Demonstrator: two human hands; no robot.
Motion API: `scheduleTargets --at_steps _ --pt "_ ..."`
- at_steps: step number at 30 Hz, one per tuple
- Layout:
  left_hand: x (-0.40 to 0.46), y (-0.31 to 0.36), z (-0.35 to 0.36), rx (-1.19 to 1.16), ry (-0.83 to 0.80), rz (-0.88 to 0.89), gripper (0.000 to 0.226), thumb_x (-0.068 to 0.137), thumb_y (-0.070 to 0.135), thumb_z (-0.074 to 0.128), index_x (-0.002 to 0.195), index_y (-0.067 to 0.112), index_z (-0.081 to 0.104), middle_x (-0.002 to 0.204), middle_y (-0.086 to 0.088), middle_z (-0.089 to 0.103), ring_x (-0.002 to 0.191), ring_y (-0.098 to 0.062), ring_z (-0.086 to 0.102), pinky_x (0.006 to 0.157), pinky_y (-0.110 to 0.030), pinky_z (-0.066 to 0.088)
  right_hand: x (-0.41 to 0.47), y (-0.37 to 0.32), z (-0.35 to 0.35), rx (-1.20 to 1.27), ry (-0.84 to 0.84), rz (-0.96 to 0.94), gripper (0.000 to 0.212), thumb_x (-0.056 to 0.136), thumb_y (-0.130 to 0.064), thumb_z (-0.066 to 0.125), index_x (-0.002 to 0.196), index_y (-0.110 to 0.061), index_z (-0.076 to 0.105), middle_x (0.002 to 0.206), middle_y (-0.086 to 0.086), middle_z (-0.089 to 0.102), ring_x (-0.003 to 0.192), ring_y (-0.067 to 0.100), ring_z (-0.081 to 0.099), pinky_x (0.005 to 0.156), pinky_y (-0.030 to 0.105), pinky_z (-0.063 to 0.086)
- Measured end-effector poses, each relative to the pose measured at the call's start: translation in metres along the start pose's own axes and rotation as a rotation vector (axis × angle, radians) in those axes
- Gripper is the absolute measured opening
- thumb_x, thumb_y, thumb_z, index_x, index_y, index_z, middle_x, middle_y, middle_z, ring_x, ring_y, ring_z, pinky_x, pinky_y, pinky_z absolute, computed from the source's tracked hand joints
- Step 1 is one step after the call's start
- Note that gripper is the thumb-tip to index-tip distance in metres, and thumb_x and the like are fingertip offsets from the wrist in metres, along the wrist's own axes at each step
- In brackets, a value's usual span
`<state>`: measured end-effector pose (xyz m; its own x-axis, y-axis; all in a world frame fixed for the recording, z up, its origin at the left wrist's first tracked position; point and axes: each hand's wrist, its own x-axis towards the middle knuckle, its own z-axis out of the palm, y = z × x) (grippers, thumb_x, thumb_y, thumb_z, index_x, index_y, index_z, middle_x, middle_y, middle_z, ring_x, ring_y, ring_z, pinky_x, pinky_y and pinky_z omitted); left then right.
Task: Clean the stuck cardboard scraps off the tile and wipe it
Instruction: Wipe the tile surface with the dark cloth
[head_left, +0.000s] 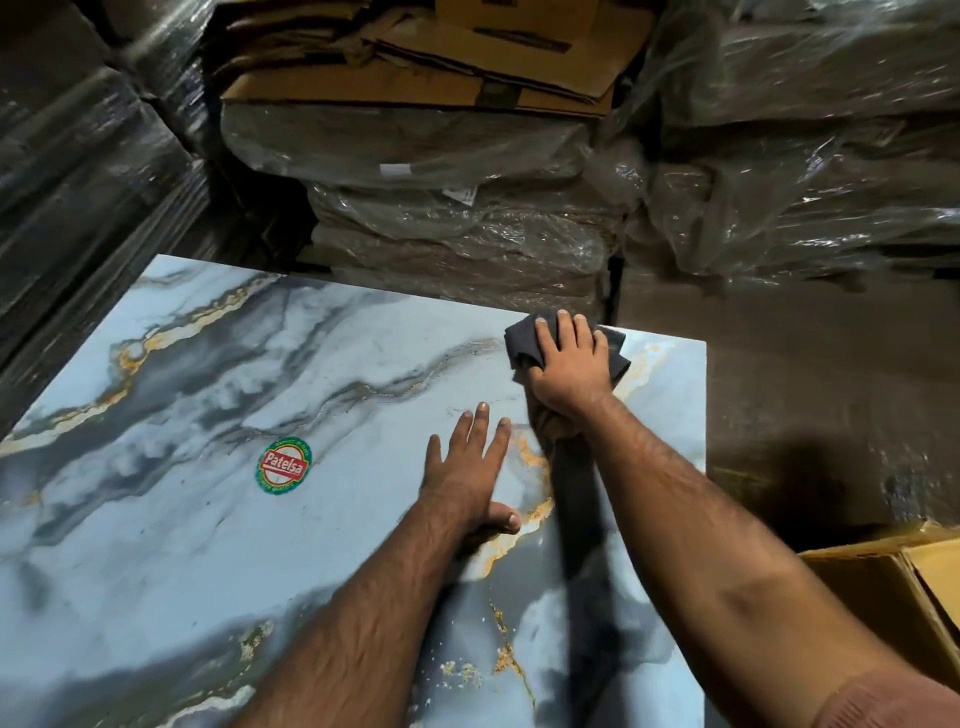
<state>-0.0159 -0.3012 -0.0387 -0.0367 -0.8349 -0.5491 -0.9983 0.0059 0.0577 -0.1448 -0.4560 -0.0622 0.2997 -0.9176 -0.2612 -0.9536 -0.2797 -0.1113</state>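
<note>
While the right hand presses a dark grey cloth onto the tile, fingers spread over the bunched fabric and thumb curled into it, cloth sticks out past the fingertips and to both sides of them. Left hand lies flat on the tile just beside the right wrist, fingers straight and slightly apart, thumb out to the side, holding nothing. Tile is blue-grey marble pattern with gold veins, lying flat under both hands; cloth sits near its far right corner. Round green-and-red sticker on the tile, left of the left fingers, apart from them. Pale specks on the tile near the forearms, well behind the fingertips; cannot tell whether they are scraps or pattern. Open cardboard box at the right edge, beside the right forearm; contents not visible. Beyond the fingertips, plastic-wrapped stacks with flattened cardboard on top.
</note>
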Motion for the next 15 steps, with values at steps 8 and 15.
scheduleTargets --at_steps 8,15 --pt "-0.038 0.001 0.022 0.030 0.264 -0.207 0.099 0.079 0.078 0.047 0.154 0.026 0.008 0.159 -0.011 0.011 0.143 -0.029 0.015 0.112 -0.051 0.024 -0.129 -0.029 0.048 0.102 0.036 -0.153 0.079 0.075 -0.048 0.030 0.146 -0.019 0.047 0.153 0.015 0.040 0.142 0.036 0.036 0.112 0.056 0.031" --pt "-0.075 -0.046 0.030 -0.054 0.050 -0.286 0.114 0.071 0.071 0.067 0.149 0.044 -0.011 0.161 -0.008 -0.015 0.147 -0.037 -0.003 0.109 -0.063 0.023 -0.058 -0.008 0.017 -0.009 0.009 -0.142 0.074 0.088 -0.052 0.031 0.157 -0.026 0.020 0.164 0.011 0.013 0.150 0.031 0.011 0.119 0.049 0.011"
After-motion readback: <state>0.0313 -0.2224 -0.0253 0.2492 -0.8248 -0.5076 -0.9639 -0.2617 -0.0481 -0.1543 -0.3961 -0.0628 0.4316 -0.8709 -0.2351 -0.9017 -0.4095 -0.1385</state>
